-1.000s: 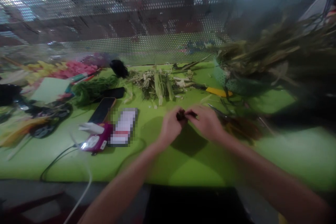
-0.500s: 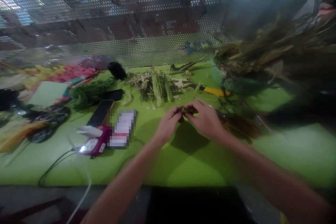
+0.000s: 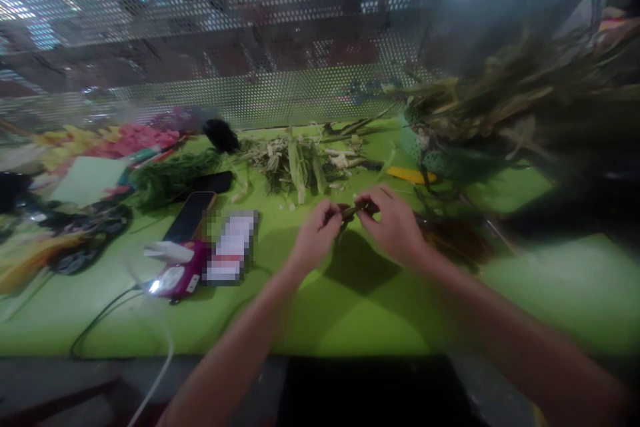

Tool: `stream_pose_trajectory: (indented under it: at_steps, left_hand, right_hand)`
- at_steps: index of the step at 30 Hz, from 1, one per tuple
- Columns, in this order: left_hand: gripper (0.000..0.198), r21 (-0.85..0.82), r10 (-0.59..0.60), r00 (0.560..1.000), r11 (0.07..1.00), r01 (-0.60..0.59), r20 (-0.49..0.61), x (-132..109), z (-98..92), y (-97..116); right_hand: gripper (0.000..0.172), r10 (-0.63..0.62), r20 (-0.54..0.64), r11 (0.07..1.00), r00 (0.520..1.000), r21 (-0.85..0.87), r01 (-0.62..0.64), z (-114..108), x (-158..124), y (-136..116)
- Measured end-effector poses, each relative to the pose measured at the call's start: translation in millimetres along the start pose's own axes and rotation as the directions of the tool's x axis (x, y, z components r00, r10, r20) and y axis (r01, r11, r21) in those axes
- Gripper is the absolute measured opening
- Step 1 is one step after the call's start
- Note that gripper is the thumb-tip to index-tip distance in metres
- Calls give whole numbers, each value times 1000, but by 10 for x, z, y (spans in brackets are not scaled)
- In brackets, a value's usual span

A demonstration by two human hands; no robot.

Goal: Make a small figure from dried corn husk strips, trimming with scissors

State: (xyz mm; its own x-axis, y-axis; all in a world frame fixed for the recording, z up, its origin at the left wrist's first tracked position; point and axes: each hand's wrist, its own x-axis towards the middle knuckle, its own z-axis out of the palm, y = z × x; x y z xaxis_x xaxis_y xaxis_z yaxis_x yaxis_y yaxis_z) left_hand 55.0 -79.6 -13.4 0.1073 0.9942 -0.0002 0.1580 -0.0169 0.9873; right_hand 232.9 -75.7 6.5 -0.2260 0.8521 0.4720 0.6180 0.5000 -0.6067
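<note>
My left hand and my right hand meet above the green table, fingers pinched on a small dark stem piece held between them. Both hands hover a little over the table surface, casting a shadow below. Just behind them lies a heap of cut green stems and leaves. The picture is blurred, so the held piece shows only as a thin dark strip.
A phone, a pink device with a white cable and a blurred card lie at left. A yellow-handled tool and a teal basket of dried plants sit at right. Perforated metal screen behind.
Both hands have risen slightly and drawn a little apart, with the dark piece now stretched between the fingertips. The view shifted slightly.
</note>
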Motion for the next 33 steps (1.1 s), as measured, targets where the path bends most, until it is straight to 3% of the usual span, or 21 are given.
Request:
stream_pose_trajectory:
  at_steps: [5,9,16,18,21,25,27,29,31,33]
  left_hand:
    - [11,-4,24,997,1000,-24,79,-19,-44,51]
    - [12,34,-31,998,999,29,59,-36,-77,157]
    - [10,64,24,1000,998,-25,16,43,-245,195]
    - [11,134,21,1000,991,-21,-3,62,-310,191]
    - [7,377,81,996,924,-65,-28,51,-357,239]
    - [29,585,246,967,775,-238,67,-5,-276,301]
    - [29,563,213,965,784,-263,155,-21,-198,265]
    - [22,455,135,967,862,-222,216,-22,-121,181]
    - [22,232,46,965,967,-109,260,-14,-61,82]
    - [26,3,-23,966,1000,23,257,-7,-20,5]
  right_hand:
    - [45,-63,77,994,995,89,56,-60,54,36]
    - [29,-90,145,992,985,102,76,-68,75,73]
    - [20,-68,80,992,994,-103,77,-104,90,105]
    - [21,-86,68,988,994,-126,94,-109,87,119]
    - [21,-122,77,979,990,-154,132,-95,70,132]
    - [21,-193,167,955,967,-193,224,-60,32,95]
    - [21,-229,217,945,949,-186,271,-46,14,57]
    - [25,-257,246,939,935,-165,302,-37,1,21]
    - [33,-273,237,942,932,-130,309,-35,-6,-3]
    - [39,-281,162,952,946,-74,296,-43,-5,-16]
